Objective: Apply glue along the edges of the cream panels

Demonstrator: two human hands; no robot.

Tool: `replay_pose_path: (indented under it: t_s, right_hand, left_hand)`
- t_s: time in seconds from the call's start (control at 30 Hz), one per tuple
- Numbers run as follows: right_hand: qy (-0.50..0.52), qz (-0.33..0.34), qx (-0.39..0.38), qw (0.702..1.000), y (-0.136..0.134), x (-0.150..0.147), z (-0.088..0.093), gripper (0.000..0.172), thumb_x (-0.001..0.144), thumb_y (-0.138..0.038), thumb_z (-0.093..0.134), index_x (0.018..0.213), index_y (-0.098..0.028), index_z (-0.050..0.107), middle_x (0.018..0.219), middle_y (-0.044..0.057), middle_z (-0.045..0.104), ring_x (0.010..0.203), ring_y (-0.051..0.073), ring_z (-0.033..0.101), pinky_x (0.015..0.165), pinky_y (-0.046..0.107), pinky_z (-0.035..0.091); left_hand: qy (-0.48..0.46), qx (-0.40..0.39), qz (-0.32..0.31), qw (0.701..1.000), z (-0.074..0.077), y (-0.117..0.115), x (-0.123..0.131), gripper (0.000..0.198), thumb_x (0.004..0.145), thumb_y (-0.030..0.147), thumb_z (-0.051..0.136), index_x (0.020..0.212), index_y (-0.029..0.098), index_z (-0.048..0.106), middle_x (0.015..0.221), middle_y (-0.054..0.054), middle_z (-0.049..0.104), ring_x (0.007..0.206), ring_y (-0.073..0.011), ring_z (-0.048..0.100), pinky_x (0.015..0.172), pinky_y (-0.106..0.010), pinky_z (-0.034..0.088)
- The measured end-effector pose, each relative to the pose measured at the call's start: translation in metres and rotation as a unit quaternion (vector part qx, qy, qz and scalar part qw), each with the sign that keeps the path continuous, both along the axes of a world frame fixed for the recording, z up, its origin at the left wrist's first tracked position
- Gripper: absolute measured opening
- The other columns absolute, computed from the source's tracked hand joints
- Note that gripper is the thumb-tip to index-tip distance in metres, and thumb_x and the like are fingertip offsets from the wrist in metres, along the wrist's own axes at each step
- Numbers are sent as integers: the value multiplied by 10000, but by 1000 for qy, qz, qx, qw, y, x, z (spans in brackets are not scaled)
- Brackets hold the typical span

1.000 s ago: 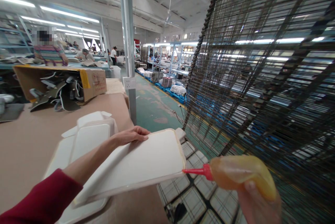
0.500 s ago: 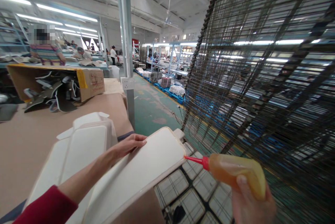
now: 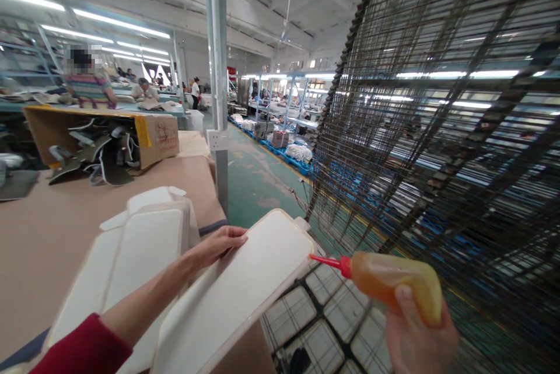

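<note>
My left hand point(image 3: 223, 244) grips the left edge of a long white panel point(image 3: 249, 280) with rounded corners, its thumb on top and its other fingers partly hidden. In my right hand point(image 3: 417, 327) is a squeeze bottle point(image 3: 394, 280) of amber liquid, lying nearly level. Its red nozzle point(image 3: 328, 261) points left, and the tip is at the panel's right edge near the far corner. A thin yellowish line runs along the panel's rim. More white panels point(image 3: 149, 245) lie stacked to the left, under and beyond my left forearm.
An open cardboard box point(image 3: 160, 140) of dark curved pieces lies on the brown-covered table point(image 3: 188, 178). A metal post point(image 3: 220, 175) stands at the table's corner. On the right, a wire rack point(image 3: 394, 129) leans up, with panels point(image 3: 328, 333) on its lower grid. Several people work in the background.
The nozzle tip has moved slightly along the panel's edge toward the far corner. The view has shifted a little, and both hands keep their hold.
</note>
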State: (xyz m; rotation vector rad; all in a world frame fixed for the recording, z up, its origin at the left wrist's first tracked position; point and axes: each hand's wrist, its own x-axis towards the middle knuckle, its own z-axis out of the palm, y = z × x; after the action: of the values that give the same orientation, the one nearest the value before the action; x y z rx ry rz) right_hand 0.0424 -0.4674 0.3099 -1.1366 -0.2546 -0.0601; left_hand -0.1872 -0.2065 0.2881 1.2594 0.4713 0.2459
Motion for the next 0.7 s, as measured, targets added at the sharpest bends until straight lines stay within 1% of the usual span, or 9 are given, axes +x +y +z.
replay_pose_path:
  t_s: [0.07, 0.2, 0.33, 0.4, 0.5, 0.6, 0.7]
  right_hand:
    - [7, 9, 9, 1000, 1, 1, 0, 451, 597, -330, 805, 970, -202, 586, 913, 14, 588, 791, 185, 555, 722, 334, 501]
    - [33, 36, 27, 998, 2, 1, -1, 429, 602, -300, 811, 958, -209, 591, 910, -8, 587, 803, 137, 552, 711, 227, 483]
    - [45, 58, 35, 997, 2, -1, -4, 419, 593, -294, 814, 940, -206, 595, 891, -9, 593, 811, 147, 560, 699, 236, 498]
    - [50, 61, 34, 996, 3, -3, -5, 429, 593, -293, 817, 951, -202, 601, 887, -8, 604, 807, 142, 565, 684, 219, 498]
    - [55, 65, 35, 996, 3, -5, -5, 428, 601, -300, 820, 961, -208, 607, 864, -24, 615, 803, 118, 571, 707, 174, 487]
    - [54, 83, 34, 994, 3, -6, -5, 420, 606, -293, 819, 961, -209, 610, 845, -31, 615, 803, 114, 576, 721, 171, 490]
    - [52, 95, 31, 994, 3, -5, -8, 399, 614, -285, 815, 945, -202, 608, 841, -26, 618, 799, 116, 573, 698, 168, 489]
  left_hand:
    - [-3, 0, 4, 1000, 1, 0, -1, 426, 737, 418, 693, 1034, 113, 681, 848, -88, 721, 677, -155, 645, 611, -219, 473]
    - [-3, -4, 5, 1000, -1, -1, -1, 414, 732, 414, 699, 1015, 112, 688, 842, -87, 722, 659, -149, 641, 604, -217, 470]
    - [-1, -4, 13, 1000, -5, 0, 0, 410, 717, 424, 710, 987, 117, 693, 830, -81, 719, 628, -140, 631, 587, -212, 467]
    - [-1, -5, 14, 1000, -7, 1, 0, 407, 717, 427, 709, 984, 119, 692, 823, -79, 717, 631, -141, 631, 587, -214, 468]
    - [-4, -7, 11, 1000, -8, 1, 1, 403, 715, 429, 711, 974, 121, 693, 807, -75, 715, 643, -147, 636, 594, -217, 471]
    - [-8, -8, 14, 1000, -9, 1, 2, 403, 712, 436, 713, 963, 122, 694, 796, -70, 713, 633, -142, 634, 577, -211, 463]
    - [-4, -9, 22, 1000, -10, 0, 2, 396, 705, 436, 720, 948, 123, 695, 788, -63, 712, 611, -129, 625, 552, -200, 451]
